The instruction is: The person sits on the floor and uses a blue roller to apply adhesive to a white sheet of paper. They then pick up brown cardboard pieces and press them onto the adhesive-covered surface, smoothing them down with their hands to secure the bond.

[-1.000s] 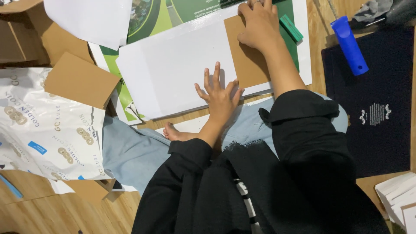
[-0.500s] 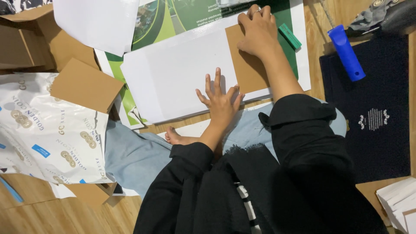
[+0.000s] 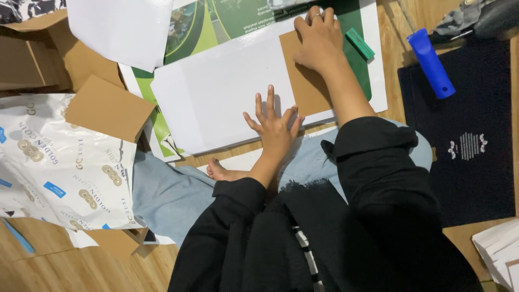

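**Pressing white sheet over brown card, both hands flat**

Both hands are sitting a touch lower in the view than half a second earlier, while the sheet and card are keeping their places.

Going left to right: a printed plastic bag is lying on the floor beside a loose brown card piece. Next, the white sheet is lying across a green printed poster. The left hand is pressing on its near edge, fingers spread wide, pinching nothing. The right hand is resting palm-down, fingers together, on the brown card just beside the sheet. Further right, a blue-handled tool is lying untouched.

Judging by this, smoothing outward from the seam with even pressure should be keeping the sheet from creeping or creasing.
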